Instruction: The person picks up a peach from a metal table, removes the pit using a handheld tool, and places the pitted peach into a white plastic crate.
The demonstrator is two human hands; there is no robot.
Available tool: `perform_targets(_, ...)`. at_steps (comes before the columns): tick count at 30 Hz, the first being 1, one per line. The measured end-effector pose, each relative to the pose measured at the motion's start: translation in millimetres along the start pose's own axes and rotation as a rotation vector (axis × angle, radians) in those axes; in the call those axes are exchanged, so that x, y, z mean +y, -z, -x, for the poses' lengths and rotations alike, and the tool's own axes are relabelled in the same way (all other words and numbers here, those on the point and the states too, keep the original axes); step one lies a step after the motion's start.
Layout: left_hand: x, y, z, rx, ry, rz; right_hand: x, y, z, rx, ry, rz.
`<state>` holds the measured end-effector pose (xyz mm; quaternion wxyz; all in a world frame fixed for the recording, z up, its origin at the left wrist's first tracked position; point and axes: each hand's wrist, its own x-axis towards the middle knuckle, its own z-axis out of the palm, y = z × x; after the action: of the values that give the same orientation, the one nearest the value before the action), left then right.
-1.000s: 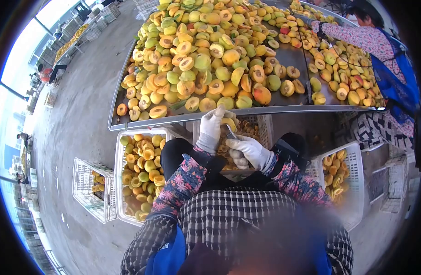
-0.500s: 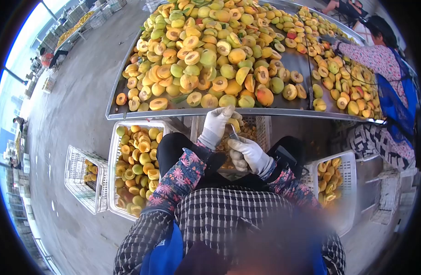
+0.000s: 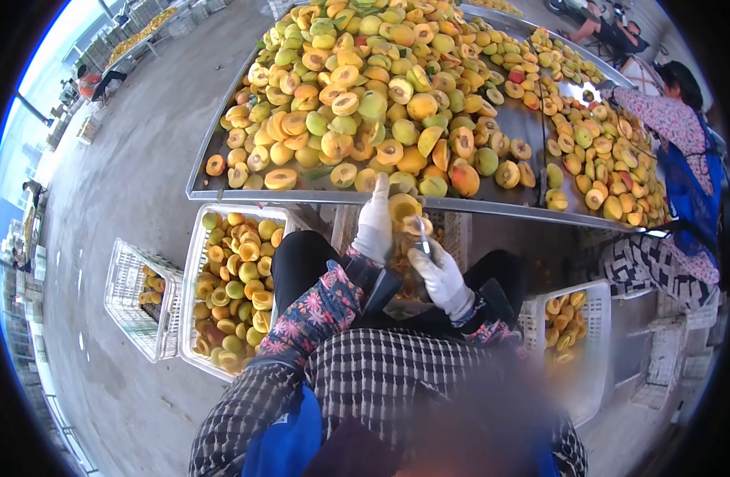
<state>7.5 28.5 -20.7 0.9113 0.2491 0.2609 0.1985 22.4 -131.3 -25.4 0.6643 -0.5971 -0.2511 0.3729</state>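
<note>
My left hand (image 3: 375, 222), in a white glove, holds a hollowed yellow peach half (image 3: 404, 208) at the table's front edge, its cut face towards me. My right hand (image 3: 441, 280), gloved too, grips a small metal pitting tool (image 3: 424, 236) with its tip pointing up. At that tip, just below the peach half, is a blurred brownish piece (image 3: 416, 226), perhaps the pit. Beneath both hands, between my knees, stands a crate (image 3: 458, 230) with fruit pieces in it. Beyond them a heap of peach halves (image 3: 345, 103) covers much of the metal table (image 3: 301, 195).
To my left is a white crate (image 3: 191, 278) full of peach halves, with another crate (image 3: 142, 298) beside it. A further crate (image 3: 595, 342) of halves stands at my right. A co-worker (image 3: 683, 151) sits at the table's right end, one arm reaching over the fruit.
My left hand has turned, so the peach half's hollow now faces me. My right hand and the tool have shifted slightly right, and a brownish piece now shows at the tip.
</note>
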Motion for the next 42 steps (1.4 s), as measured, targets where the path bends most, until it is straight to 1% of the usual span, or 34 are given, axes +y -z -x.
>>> perform_targets(1,3.0,4.5,-3.2,0.015,-0.016,0.013,-11.5,6.8,4.6,0.036,-0.186,-0.067)
perform_targets(3,14.1,12.4,-0.5,0.017,-0.036,0.067,-4.0,20.3,3.8,0.084,-0.059,0.028)
perform_targets(4,22.6,17.6,4.8,-0.003,-0.094,0.011,26.4,43.1,-1.5,0.054,0.066,0.297)
perform_targets(5,34.1,24.5,10.6,-0.019,-0.156,-0.046,30.3,57.5,5.2,0.029,0.256,0.707)
perform_targets(6,48.1,33.5,16.2,-0.038,-0.221,-0.107,26.2,57.4,8.5,0.036,0.279,0.868)
perform_targets(7,65.9,51.2,19.3,-0.001,-0.350,-0.242,19.7,55.6,11.8,0.047,0.304,1.028)
perform_targets(8,89.2,68.8,26.4,0.044,-0.486,-0.435,7.9,52.2,16.5,0.082,0.142,0.944)
perform_targets(9,115.6,67.2,47.8,0.197,-0.612,-0.659,6.3,55.7,17.2,0.055,-0.012,0.925)
perform_targets(10,145.5,76.7,62.2,0.289,-0.674,-1.137,-8.8,53.5,22.3,0.046,0.037,1.011)
perform_targets(11,167.8,109.3,64.7,0.469,-0.634,-1.462,-1.8,58.6,22.5,0.052,0.178,1.019)
perform_targets(12,184.0,128.0,72.6,0.676,-0.659,-1.742,4.7,61.7,22.2,0.062,0.313,1.022)
perform_targets(13,193.4,140.0,74.3,0.776,-0.694,-1.846,-2.1,58.3,23.5,0.046,0.155,0.994)
perform_targets(14,202.4,145.7,70.4,0.874,-0.733,-1.946,-7.6,54.4,21.6,0.027,0.133,0.997)
perform_targets(17,207.9,127.0,44.9,0.813,-0.628,-1.974,-15.5,41.6,13.7,-0.019,0.035,1.004)
perform_targets(20,195.7,120.8,-5.4,0.746,-0.372,-2.295,-6.3,36.4,6.6,-0.051,0.049,1.005)
perform_targets(21,188.7,121.2,-14.9,0.735,-0.351,-2.243,-9.5,32.6,6.1,-0.056,0.006,1.027)
perform_targets(22,182.7,118.6,-23.3,0.721,-0.332,-2.194,-7.1,32.1,6.2,-0.052,0.055,1.048)
perform_targets(23,178.6,116.0,-29.8,0.702,-0.312,-2.147,-10.7,29.7,7.3,-0.057,0.026,1.036)
perform_targets(26,166.7,99.9,-31.2,0.538,-0.491,-1.881,-19.1,24.9,11.2,-0.095,-0.048,0.985)
perform_targets(27,161.5,99.3,-32.6,0.456,-0.641,-1.696,-20.6,24.8,11.7,-0.114,-0.069,0.965)
perform_targets(30,147.4,80.9,-27.4,0.122,-0.838,-0.979,-18.9,22.7,11.0,-0.103,0.074,0.843)
perform_targets(31,138.9,73.2,-20.2,-0.033,-0.713,-0.601,-22.1,17.0,8.9,-0.097,0.135,0.720)
perform_targets(33,122.7,35.4,11.9,-0.166,-0.480,-0.255,-29.3,6.1,-0.6,-0.072,0.384,0.780)
perform_targets(34,115.0,20.3,23.1,-0.229,-0.364,-0.080,-39.2,-1.9,-5.4,-0.040,0.318,0.696)
perform_targets(37,91.2,0.6,38.2,-0.268,-0.230,0.085,-66.7,-20.3,-19.0,-0.019,0.476,0.710)
perform_targets(40,72.7,7.5,29.4,-0.205,-0.193,-0.107,-79.4,-29.6,-31.1,0.018,0.556,0.903)
perform_targets(41,66.1,7.9,29.0,-0.234,-0.250,-0.173,-79.1,-30.0,-32.5,0.030,0.551,0.963)
perform_targets(42,62.7,8.1,28.8,-0.220,-0.277,-0.224,-76.8,-30.1,-34.0,0.040,0.549,1.022)
